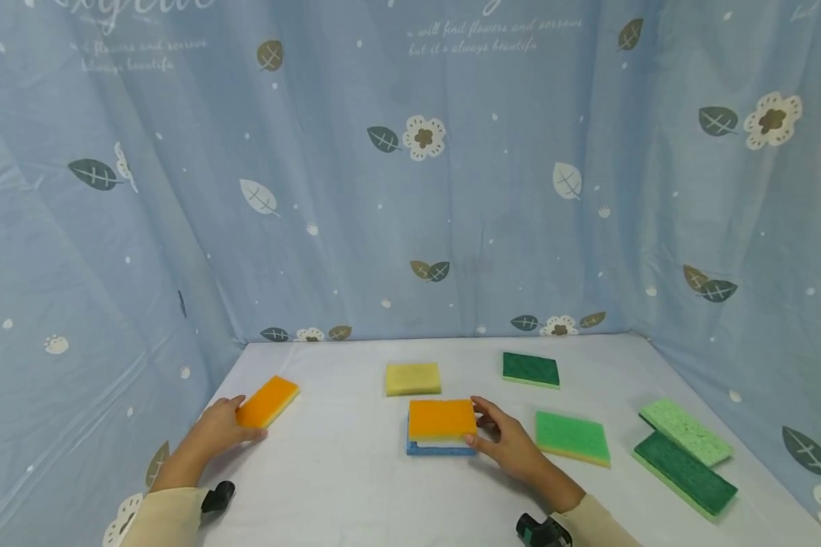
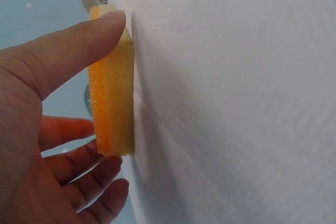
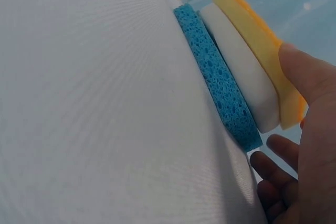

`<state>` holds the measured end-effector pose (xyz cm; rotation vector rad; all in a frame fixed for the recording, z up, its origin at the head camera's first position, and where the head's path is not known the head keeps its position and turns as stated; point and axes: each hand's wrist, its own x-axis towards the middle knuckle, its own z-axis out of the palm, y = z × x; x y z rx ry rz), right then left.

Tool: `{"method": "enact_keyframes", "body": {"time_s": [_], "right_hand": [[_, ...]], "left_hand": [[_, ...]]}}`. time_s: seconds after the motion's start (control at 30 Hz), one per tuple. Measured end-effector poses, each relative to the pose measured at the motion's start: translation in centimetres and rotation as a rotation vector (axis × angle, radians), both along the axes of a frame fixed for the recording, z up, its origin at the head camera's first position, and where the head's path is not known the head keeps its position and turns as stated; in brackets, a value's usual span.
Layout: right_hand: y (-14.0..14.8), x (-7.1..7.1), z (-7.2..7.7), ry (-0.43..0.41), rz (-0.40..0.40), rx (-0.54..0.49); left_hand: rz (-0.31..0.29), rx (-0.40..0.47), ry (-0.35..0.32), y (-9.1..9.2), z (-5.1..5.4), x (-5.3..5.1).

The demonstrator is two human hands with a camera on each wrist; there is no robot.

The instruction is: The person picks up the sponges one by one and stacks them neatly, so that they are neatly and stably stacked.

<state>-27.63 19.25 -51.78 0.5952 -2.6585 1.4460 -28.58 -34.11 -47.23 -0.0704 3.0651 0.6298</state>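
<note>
At the left of the table my left hand [image 1: 222, 427] pinches an orange-and-yellow sponge [image 1: 270, 403] between thumb and fingers. The left wrist view shows this sponge [image 2: 119, 98] on edge, close to the white cloth. Near the middle is a stack: a blue sponge [image 3: 218, 77] at the bottom, a white sponge [image 3: 244, 72] over it, and a second orange-and-yellow sponge [image 1: 442, 418] on top. My right hand [image 1: 509, 447] grips this top sponge at its right end, thumb on the near side and fingers on the far side. Part of its index finger is hidden.
Behind the stack lies a yellow sponge [image 1: 413, 379]. A dark green scouring sponge [image 1: 530, 369] is at the back right, a light green sponge [image 1: 572, 437] right of my right hand. Farther right, a speckled green sponge [image 1: 686, 431] overlaps another dark green one [image 1: 687, 472]. Blue curtains [image 1: 451, 190] enclose the table.
</note>
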Motion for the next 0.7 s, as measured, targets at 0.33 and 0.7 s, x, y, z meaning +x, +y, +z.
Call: {"method": "enact_keyframes", "body": {"time_s": [0.33,0.7], "right_hand": [[-0.05,-0.27,0.31,0.021,-0.004,-0.04],[-0.68,-0.43,0.55,-0.013,-0.002,-0.103]], "left_hand": [[0.002,0.043,0.052,-0.25,-0.2,-0.04],[-0.044,0.058,0.075,0.39,0.17,-0.33]]}}
